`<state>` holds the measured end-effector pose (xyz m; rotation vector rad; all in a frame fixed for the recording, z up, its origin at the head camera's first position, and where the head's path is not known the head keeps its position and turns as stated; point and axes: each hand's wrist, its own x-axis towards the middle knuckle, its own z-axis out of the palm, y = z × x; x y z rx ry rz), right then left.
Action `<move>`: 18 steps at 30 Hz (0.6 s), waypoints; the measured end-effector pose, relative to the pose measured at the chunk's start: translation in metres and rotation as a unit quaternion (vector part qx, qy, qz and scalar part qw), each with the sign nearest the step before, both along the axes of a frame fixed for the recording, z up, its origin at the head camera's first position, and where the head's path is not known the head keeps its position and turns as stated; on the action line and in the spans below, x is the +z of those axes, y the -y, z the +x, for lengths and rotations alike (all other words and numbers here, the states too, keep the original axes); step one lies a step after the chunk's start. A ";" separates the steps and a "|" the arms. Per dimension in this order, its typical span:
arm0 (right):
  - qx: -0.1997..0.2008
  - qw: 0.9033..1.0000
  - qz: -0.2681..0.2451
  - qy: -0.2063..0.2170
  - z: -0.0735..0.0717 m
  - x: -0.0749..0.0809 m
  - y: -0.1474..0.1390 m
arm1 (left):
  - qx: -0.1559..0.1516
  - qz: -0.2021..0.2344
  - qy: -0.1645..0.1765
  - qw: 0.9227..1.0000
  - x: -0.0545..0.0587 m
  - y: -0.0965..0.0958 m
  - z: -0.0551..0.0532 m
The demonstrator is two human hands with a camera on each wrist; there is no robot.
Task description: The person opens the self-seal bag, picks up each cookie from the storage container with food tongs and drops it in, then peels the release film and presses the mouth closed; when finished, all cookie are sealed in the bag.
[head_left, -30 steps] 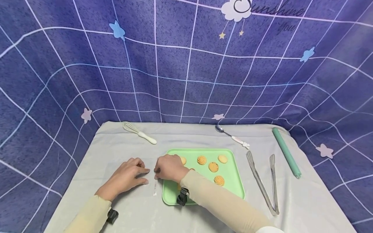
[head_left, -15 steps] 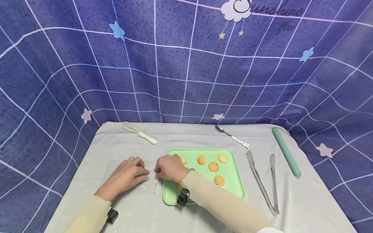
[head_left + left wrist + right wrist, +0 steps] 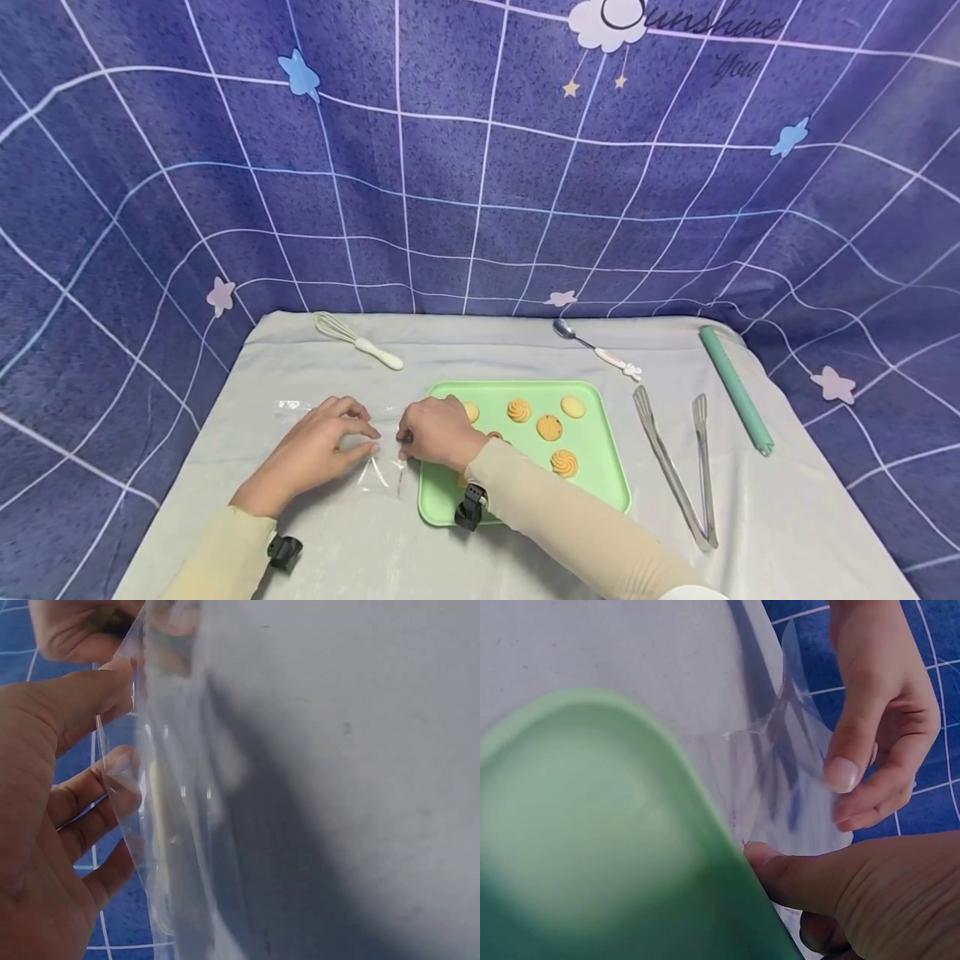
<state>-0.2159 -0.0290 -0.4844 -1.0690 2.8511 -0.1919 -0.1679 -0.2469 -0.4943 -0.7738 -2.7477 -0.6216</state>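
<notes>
A clear plastic bag lies left of the green tray, its film wrinkled and catching light. My left hand pinches the film between thumb and fingers. In the left wrist view, the bag stands raised beside that hand. My right hand holds the bag's edge at the tray's left rim; its thumb shows in the right wrist view, with its fingers mostly hidden. Cookies sit on the tray, among them a swirl cookie and a round cookie. My right forearm covers part of the tray.
A whisk lies at the back left and a spoon at the back, behind the tray. Metal tongs lie spread to the tray's right. Beyond them is a green roll-shaped stick. A blue curtain hangs behind the table.
My left hand has shifted slightly left, drawing the film up so that more creases and glare show. My right hand stays almost where it was at the tray's edge.
</notes>
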 end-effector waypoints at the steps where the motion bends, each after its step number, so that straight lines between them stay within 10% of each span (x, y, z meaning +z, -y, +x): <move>1: 0.001 1.000 0.000 -0.001 0.000 0.000 0.000 | 0.000 0.004 0.002 1.000 0.002 0.000 0.000; 18: 0.016 1.000 -0.009 -0.011 0.003 0.002 -0.005 | 0.005 0.039 0.002 0.999 0.014 0.006 0.005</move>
